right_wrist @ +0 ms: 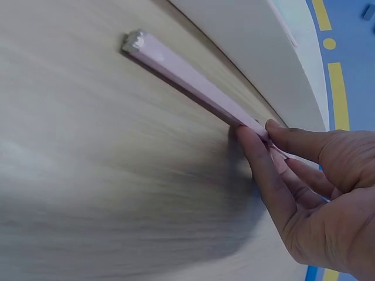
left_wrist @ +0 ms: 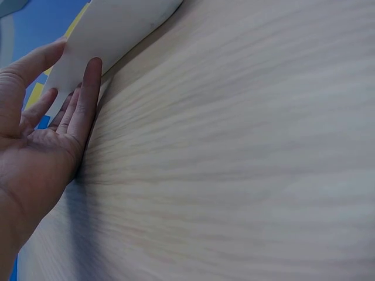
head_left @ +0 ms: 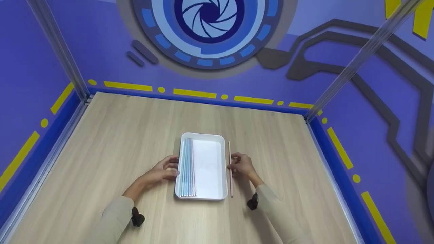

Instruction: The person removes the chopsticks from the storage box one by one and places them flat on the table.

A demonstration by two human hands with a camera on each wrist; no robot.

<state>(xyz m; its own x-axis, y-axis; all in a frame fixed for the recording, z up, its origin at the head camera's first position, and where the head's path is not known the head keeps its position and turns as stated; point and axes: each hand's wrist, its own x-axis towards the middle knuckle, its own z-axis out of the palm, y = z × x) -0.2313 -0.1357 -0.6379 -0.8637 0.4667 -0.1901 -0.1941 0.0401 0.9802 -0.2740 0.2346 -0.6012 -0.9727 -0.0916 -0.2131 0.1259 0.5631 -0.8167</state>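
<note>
Because the pink stick looks slim, straight and faceted, it should be light and stiff, with flat sides that resist rolling in the fingers; its smooth finish may be a little slippery, and being so thin it could presumably snap if bent hard. A pinch near mid-length, across the flats, seems the best hold for keeping it level, and the right hand has it about there, thumb on one side and forefinger opposite, the other fingers curving in behind. The stick is just outside the tray, along its right wall and roughly parallel to it; whether its near end touches the table I cannot tell. The right forearm comes in at a slant from the lower right, wrist low over the wood. Inside the tray, a row of sticks, mostly bluish, lies side by side along the left wall. Across from the stick, the left hand steadies the tray's left side, its thumb by the rim and its fingers extended against the outer wall, not wrapped around anything
</note>
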